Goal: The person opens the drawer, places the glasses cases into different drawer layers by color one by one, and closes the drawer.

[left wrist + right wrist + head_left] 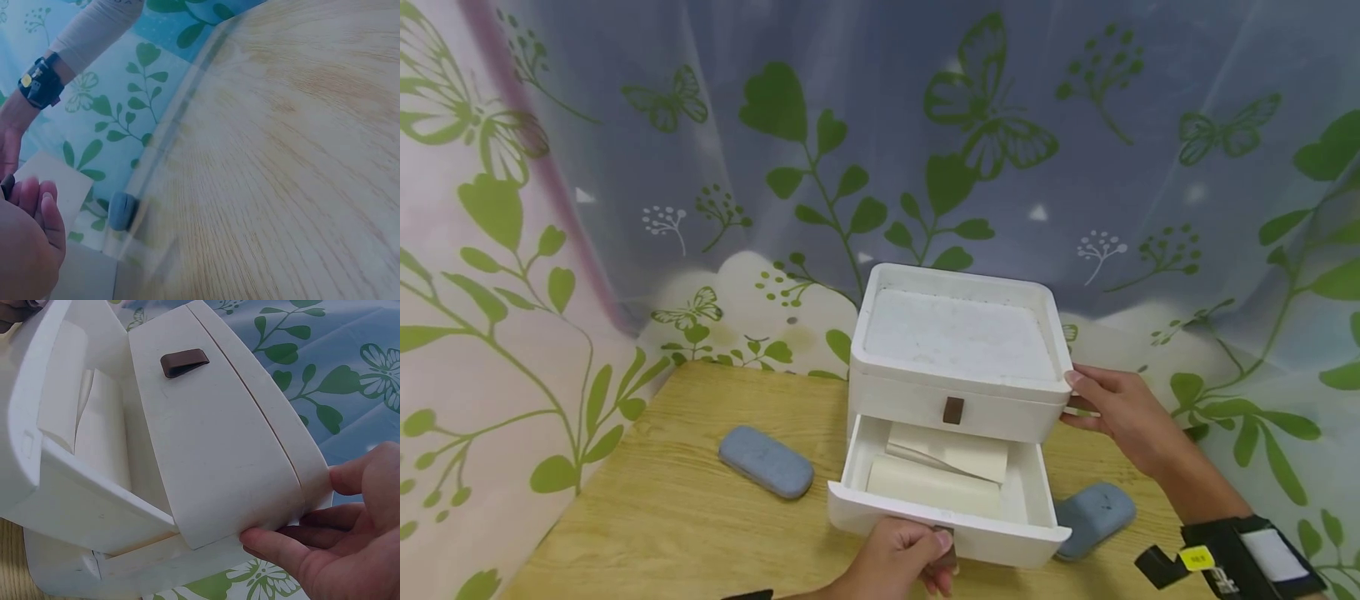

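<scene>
A white two-drawer storage box (955,333) stands on the wooden table, its lower drawer (940,510) pulled out. My left hand (895,554) pinches the brown pull tab (946,546) on that drawer's front. At the box's right side, my right hand (350,531) grips the front corner, thumb at the top rim and fingers against the side. Inside the open drawer lie cream, paper-like pieces (925,483), one with a curved surface. The upper drawer (212,437) is closed and has its own brown tab (184,361).
A blue-grey oblong case (766,461) lies left of the box on the table (647,483). Another blue-grey case (1097,512) is at the right, partly behind the open drawer. A curtain with leaves and butterflies (820,167) hangs close behind the box.
</scene>
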Demonstrator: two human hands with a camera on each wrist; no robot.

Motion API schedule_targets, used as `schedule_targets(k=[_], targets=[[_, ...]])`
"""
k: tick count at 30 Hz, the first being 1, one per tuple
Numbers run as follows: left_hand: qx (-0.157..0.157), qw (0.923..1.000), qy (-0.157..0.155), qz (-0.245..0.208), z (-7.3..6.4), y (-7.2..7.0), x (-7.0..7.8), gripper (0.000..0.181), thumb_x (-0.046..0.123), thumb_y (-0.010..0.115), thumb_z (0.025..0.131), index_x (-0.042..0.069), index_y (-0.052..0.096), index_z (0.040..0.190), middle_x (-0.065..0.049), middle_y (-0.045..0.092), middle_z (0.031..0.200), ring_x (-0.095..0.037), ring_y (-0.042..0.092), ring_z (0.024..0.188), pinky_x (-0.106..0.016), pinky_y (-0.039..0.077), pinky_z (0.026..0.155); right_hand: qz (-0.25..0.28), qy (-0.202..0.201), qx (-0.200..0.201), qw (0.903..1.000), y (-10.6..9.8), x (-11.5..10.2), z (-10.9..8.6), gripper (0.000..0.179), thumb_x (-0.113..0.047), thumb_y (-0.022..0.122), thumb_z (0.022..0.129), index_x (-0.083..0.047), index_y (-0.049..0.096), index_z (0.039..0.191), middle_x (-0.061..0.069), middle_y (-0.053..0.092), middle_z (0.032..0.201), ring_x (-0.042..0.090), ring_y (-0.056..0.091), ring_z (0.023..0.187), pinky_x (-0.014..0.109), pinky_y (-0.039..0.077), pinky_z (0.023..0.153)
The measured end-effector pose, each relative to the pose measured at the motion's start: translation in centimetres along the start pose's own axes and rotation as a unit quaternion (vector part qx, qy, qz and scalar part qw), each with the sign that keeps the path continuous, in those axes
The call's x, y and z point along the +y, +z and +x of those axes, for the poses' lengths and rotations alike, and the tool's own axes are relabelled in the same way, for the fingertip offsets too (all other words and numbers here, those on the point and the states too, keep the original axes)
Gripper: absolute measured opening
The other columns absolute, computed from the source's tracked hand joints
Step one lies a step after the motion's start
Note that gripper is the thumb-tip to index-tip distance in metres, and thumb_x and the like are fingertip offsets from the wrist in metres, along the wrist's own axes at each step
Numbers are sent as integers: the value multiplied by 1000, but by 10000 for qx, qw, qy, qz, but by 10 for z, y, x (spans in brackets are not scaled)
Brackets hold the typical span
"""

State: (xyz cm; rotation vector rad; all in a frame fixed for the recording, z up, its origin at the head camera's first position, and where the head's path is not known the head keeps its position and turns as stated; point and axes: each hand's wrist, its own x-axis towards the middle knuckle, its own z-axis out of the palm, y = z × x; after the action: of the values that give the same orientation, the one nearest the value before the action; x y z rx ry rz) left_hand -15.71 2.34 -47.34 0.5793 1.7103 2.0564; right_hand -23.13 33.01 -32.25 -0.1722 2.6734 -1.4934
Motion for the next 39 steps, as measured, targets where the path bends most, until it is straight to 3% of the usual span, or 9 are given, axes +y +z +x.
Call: schedule_targets(k=[12,18,20,24,29,34,39], targets=[[164,9997,124,134,14,1,4,41,17,59,102,-19,70,85,-46,66,88,-6,69,63,-18,54,59,50,53,-10,10000,1,2,0,71,-43,44,111,6,28,161,32,36,162,53,49,141,35,61,96],[360,9993,-83,-75,23,-1,5,42,17,60,102,-19,70,83,-27,73,81,-9,69,62,-20,55,59,40,55,-35,10000,1,1,0,71,-43,44,111,6,27,161,32,36,162,53,48,141,35,61,96],[368,9992,-98,-101,26,-2,6,42,18,60,102,-19,70,83,-25,73,81,-10,69,62,-21,55,59,33,46,-42,10000,1,1,0,71,-43,43,112,6,27,161,33,36,162,53,48,141,34,61,96],[369,9993,-53,-58,32,-4,10,39,15,60,101,-18,71,85,-34,71,81,-10,68,61,-21,55,59,66,33,-60,10000,0,2,1,70,-41,42,112,7,26,160,34,35,162,53,48,141,34,61,96],[476,9989,-13,39,41,-7,11,38,16,60,101,-18,72,87,-23,73,74,-10,69,60,-21,55,58,108,98,-75,9999,0,1,2,69,-40,42,113,7,25,161,34,34,162,52,48,142,34,61,96],[531,9986,-53,50,50,-10,10,38,16,61,101,-17,72,86,-25,73,74,-11,69,60,-22,56,59,102,158,-88,9998,1,1,2,70,-40,41,113,8,24,161,34,33,162,51,47,143,34,61,97],[598,9982,-83,-20,60,-13,9,37,16,61,100,-18,71,87,-5,71,66,-11,68,59,-23,56,59,134,141,-96,9998,0,1,2,70,-40,42,113,8,24,161,34,34,162,51,47,142,34,60,97]])
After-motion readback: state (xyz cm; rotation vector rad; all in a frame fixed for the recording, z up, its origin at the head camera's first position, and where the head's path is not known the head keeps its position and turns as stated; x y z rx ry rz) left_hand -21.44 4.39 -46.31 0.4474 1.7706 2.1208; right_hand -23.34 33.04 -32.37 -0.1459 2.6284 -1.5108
